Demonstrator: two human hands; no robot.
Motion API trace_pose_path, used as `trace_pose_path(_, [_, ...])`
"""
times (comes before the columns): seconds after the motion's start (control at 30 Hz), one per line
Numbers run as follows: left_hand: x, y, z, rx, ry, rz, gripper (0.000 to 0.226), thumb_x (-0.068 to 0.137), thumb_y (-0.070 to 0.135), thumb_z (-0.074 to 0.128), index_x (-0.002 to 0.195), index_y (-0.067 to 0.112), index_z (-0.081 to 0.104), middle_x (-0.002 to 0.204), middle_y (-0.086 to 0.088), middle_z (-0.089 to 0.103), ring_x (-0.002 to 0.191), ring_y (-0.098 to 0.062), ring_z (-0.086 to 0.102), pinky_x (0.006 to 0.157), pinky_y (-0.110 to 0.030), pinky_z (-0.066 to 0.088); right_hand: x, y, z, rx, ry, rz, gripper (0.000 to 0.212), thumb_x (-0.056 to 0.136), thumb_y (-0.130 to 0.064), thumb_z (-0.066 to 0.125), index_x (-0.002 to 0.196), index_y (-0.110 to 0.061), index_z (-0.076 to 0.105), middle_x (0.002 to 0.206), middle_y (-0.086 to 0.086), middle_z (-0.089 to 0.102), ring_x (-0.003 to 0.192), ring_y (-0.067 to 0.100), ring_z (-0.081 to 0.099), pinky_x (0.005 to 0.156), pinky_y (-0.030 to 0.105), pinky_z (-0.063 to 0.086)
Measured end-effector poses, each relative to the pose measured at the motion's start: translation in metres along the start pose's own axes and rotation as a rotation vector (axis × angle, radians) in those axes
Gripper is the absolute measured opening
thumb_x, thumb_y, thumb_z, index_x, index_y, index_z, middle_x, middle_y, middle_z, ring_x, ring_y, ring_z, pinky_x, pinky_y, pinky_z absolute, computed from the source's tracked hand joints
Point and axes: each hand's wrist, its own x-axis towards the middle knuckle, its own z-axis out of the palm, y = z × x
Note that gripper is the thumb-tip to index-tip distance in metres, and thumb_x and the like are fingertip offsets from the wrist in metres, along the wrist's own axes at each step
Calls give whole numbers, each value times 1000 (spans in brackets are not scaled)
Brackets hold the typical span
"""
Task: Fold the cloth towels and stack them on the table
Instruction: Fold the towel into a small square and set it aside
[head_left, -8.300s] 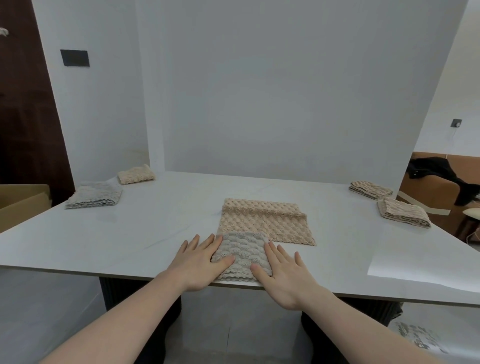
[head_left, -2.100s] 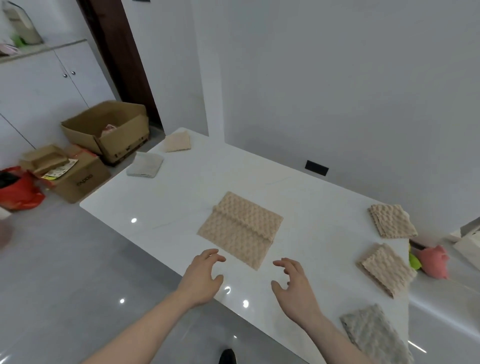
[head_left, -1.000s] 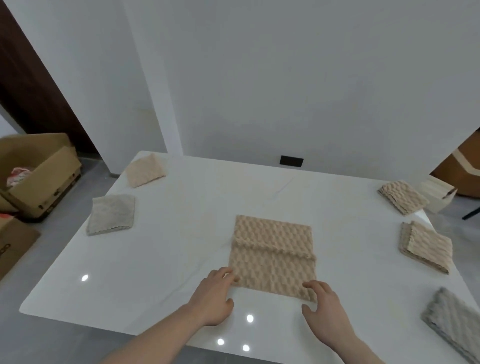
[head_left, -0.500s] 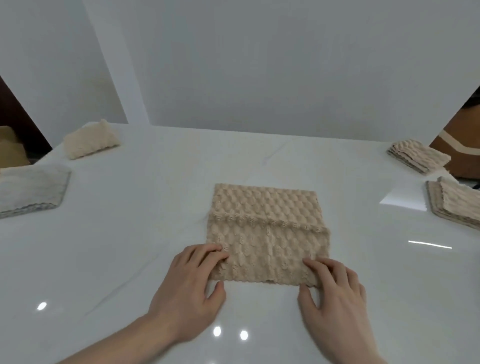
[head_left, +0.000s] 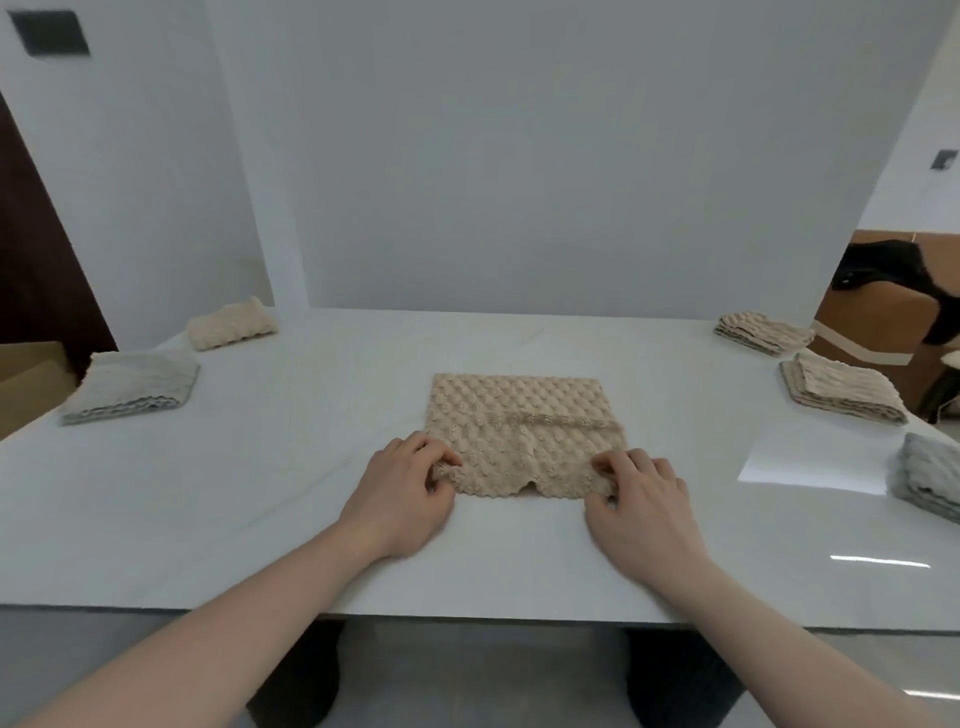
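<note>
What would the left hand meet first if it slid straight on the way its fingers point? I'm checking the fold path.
The left hand already pinches the beige bubble-textured cloth towel at its near left corner, so it would probably push into that towel first.

Six towels (head_left: 522, 436), two hands (head_left: 402, 491).

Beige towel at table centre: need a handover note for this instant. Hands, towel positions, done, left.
Left hand: pinches the near left corner of the beige towel.
Right hand: pinches its near right corner.
That towel lies partly folded at the centre of the table.
Done: folded towels sit apart at the edges: grey and beige on the left, two beige and one grey on the right.
Left: finish this fold, then stack them all.
</note>
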Motion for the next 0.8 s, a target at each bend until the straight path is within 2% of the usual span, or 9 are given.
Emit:
trace_pose_path(0.23, [1, 4, -3, -3, -69, -54, 28, 92, 35, 45, 117, 41, 58, 117, 21, 50, 104, -11, 48, 103, -33, 37, -8, 1, -1, 38, 48, 3, 29, 93, -34, 43, 117, -34, 60, 125, -10, 60, 118, 22, 48, 102, 37, 38])
trace_pose_path(0.43, [-3, 6, -7, -39, -6, -109, 12, 89, 34, 48, 95, 36, 57, 98, 18, 53, 96, -13, 54, 91, -34, 44, -11, 0, -4, 38, 83, -27, 23, 91, -30, 44, 107, -32, 62, 110, -9, 61, 107, 21, 51, 95, 37, 42])
trace_pose_path(0.57, [-6, 8, -8, -53, 18, -149, 16, 84, 40, 50, 88, 27, 59, 90, 15, 57, 87, -12, 56, 87, -37, 48, -11, 2, -4, 50, 106, -41, 14, 93, -30, 48, 99, -30, 60, 102, -8, 61, 98, 20, 52, 86, 35, 44])
trace_pose_path(0.7, [-21, 11, -7, -40, 50, -166, 21, 79, 52, 52, 85, 32, 55, 89, 16, 55, 88, -12, 53, 83, -34, 44, -15, 0, -8, 87, 112, -53, 13, 93, -27, 50, 99, -29, 61, 98, -9, 61, 94, 17, 47, 83, 32, 43])
trace_pose_path(0.8, [-39, 12, -8, 2, 61, -155, 18, 84, 53, 53, 90, 36, 54, 93, 18, 55, 91, -13, 52, 83, -32, 42, -25, -1, -12, 148, 71, -56, 14, 92, -23, 50, 97, -32, 60, 93, -16, 56, 97, 14, 45, 82, 29, 41])
